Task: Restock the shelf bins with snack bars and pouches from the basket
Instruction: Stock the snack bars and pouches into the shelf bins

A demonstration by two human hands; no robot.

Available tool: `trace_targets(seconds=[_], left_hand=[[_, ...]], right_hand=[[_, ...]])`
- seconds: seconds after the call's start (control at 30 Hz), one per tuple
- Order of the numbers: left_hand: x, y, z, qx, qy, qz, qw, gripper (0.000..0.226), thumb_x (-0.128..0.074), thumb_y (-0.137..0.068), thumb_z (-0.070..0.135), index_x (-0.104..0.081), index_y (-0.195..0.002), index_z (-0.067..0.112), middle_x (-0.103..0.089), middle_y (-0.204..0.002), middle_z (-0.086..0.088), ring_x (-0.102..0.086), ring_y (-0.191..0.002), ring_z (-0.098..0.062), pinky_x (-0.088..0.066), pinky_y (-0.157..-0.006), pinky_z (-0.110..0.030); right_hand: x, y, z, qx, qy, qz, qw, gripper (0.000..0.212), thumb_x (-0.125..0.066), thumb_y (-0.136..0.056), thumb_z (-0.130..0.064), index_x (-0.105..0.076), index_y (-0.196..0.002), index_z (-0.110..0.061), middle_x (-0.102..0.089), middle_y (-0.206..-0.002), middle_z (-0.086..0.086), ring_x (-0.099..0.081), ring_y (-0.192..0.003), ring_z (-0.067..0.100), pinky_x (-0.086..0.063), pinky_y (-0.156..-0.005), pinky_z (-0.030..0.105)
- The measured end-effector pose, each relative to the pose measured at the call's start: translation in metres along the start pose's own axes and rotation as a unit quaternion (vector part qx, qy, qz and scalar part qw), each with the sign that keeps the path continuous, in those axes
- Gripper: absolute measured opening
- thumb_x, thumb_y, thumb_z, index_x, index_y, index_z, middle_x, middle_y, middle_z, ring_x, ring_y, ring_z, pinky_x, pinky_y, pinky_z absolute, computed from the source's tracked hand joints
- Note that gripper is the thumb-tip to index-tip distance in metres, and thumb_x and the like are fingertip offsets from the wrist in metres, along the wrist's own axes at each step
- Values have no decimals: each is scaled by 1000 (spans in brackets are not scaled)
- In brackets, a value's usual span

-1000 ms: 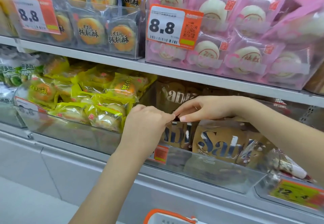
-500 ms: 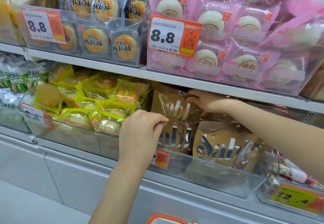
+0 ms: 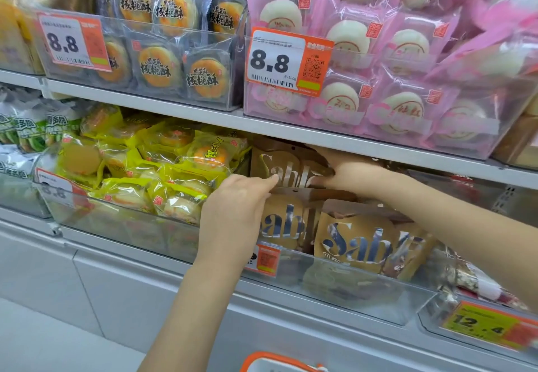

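Both hands clamp one brown pouch [image 3: 279, 167] in the bin [image 3: 334, 284]: left hand [image 3: 235, 211] at 7 o'clock, right hand [image 3: 349, 172] at 3.

Both forearms bare to the frame edge, no sleeves, watch or rings in view; left hand [image 3: 235, 211] and right hand [image 3: 353, 175] ungloved, nails short and unpainted where visible.

The orange-rimmed white basket [image 3: 279, 364] is cut off at six o'clock, the right hand's [image 3: 353, 175] fingertips vanish behind a brown "Sabl" pouch [image 3: 279, 167] — and the yellow-orange "12.4" price tag [image 3: 492, 325] at four o'clock blurs.
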State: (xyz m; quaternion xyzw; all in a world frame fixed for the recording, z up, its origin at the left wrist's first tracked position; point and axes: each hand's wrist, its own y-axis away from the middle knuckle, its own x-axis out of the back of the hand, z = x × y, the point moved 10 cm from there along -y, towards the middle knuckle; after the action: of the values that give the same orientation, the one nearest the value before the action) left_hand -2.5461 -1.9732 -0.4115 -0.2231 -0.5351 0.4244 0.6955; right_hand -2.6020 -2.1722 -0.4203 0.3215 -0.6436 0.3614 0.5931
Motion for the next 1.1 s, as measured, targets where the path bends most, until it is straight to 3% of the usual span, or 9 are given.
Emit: trace_targets(seconds=[0.13,0.27,0.47,0.6,0.73,0.83,0.9,1.0,1.1], left_hand=[[-1,4,11,-62,-33,14,997,55,-75,-68,-9,-67,-117,13,-71,-107,-5,-68,-95,-25,-56,-72,-32],[9,7,16,-67,-47,55,995,48,-79,-66,-6,-73,-107,19,-68,-116,-3,-69,-94,-25,-56,-66,-30],[8,6,15,-61,-38,56,996,15,-67,-77,12,-77,-84,21,-72,-106,2,-68,-97,-21,-57,-64,-32],[10,2,5,-7,-40,40,998,8,-61,-87,19,-65,-81,23,-68,-78,7,-66,-76,-16,-41,-38,-25],[7,1,15,-47,-40,29,998,8,-61,-85,16,-63,-79,20,-72,-95,10,-63,-109,-10,-45,-44,-22],[-2,2,12,-42,-46,-15,998,15,-71,-81,11,-61,-81,22,-67,-72,8,-68,-73,-17,-30,-35,-18],[-2,2,11,-34,-68,-21,997,20,-76,-75,10,-60,-80,21,-56,-56,7,-54,-47,-16,-17,-36,-14],[-2,1,12,-31,-70,-20,997,20,-76,-74,8,-61,-82,20,-52,-54,7,-49,-47,-16,-15,-36,-16],[-8,1,14,-41,-57,-14,997,17,-71,-78,8,-59,-83,19,-51,-56,7,-46,-50,-16,-19,-35,-19]], right_hand=[[9,39,-37,135,-87,-21,987,52,-51,-93,-41,-35,-143,-37,-40,-146,-13,-38,-133,5,-27,-108,19],[-2,51,-44,120,-214,-129,961,52,-43,-84,-63,-50,-132,-43,-48,-137,-23,-43,-126,-4,-31,-108,26],[10,35,-39,89,-199,-92,972,31,-46,-84,-60,-67,-92,-40,-68,-91,-5,-61,-84,11,-48,-86,35],[7,31,-32,55,-207,-116,970,47,-34,-90,-62,-64,-116,-37,-60,-121,-19,-54,-112,-1,-37,-99,19],[-3,28,-21,4,-146,-170,975,37,-51,-90,-55,-56,-122,-37,-61,-117,-12,-56,-108,8,-43,-96,28],[-7,20,-17,-31,-97,-178,979,28,-49,-93,-50,-53,-117,-34,-63,-107,-4,-59,-94,11,-48,-80,27],[-7,12,-15,-58,-92,-159,981,35,-44,-98,-43,-47,-129,-29,-60,-114,0,-58,-97,16,-49,-78,28],[1,-4,-13,-94,-107,-85,986,43,-36,-103,-30,-35,-143,-15,-43,-142,9,-46,-121,26,-37,-100,32],[6,-13,-15,-82,-105,-33,991,36,-35,-103,-22,-45,-133,-5,-53,-128,14,-45,-92,20,-40,-76,19]])
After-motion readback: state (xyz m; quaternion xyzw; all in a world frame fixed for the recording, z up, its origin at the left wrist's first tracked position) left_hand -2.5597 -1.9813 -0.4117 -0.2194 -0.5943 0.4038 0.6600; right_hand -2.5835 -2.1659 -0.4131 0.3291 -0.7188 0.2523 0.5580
